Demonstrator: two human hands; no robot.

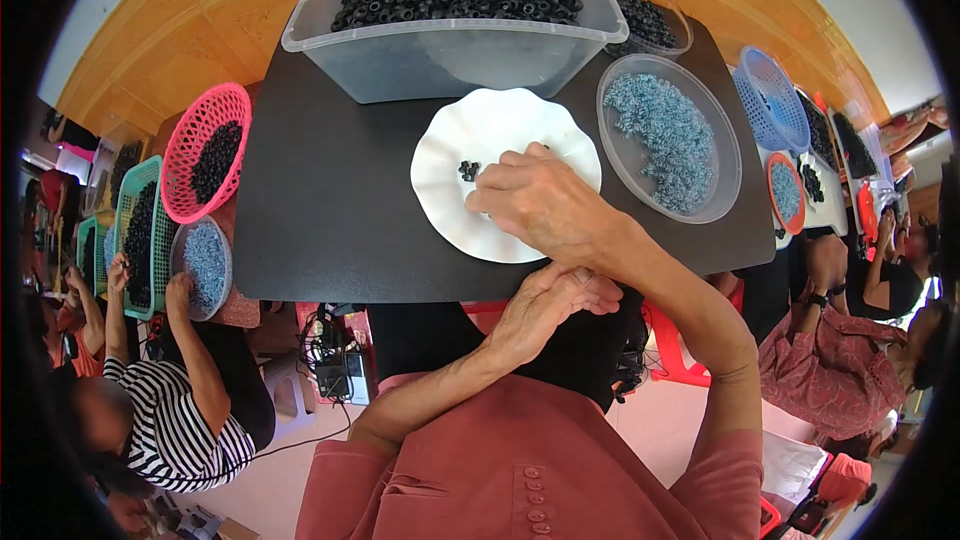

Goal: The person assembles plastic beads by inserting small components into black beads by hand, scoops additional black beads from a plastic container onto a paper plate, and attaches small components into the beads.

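**Loose beads by bunched fingers**

Head view: the right hand (535, 193), fingers gathered, works over a scalloped white plate (442, 202); what it pinches is hidden. A sideways brush could scatter the small black beads (467, 171) lying there. The left hand (555, 302) rests loosely spread near the right wrist. Smooth, dark tabletop (320, 210); pale pink floor (642, 422).
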